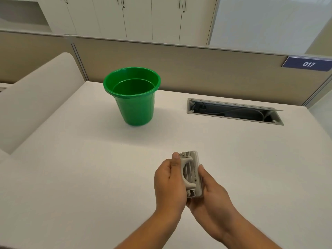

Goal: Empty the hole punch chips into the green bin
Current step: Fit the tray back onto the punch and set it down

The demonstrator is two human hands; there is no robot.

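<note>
- While both hands clasp it, the grey hole punch (191, 174) sits low and right of centre, above the near part of the tabletop (80, 177); whether it rests on the surface or is lifted cannot be told.
- Its curved lever and a line of small print face up; the print is too small to read, and the underside, where chips would collect, is hidden.
- The left hand (169, 182) wraps the punch's left side, thumb laid along the top edge; its other fingers are out of sight behind the punch.
- The right hand (211, 193) grips the right side and near end, covering the lower corner.
- Both forearms run off the bottom edge.
- The green bin (132, 96) stands upright well apart from the punch, farther back and to the left; its inside looks plain green, and no chips can be made out.
- Bare tabletop lies open between punch and bin.
- A long cable slot (233, 111) is cut into the surface to the right of the bin, with cords dimly seen inside.
- A beige partition (179, 65) closes the far edge, bearing a blue sign (308, 64) reading 017, partly cut off at the right.
</note>
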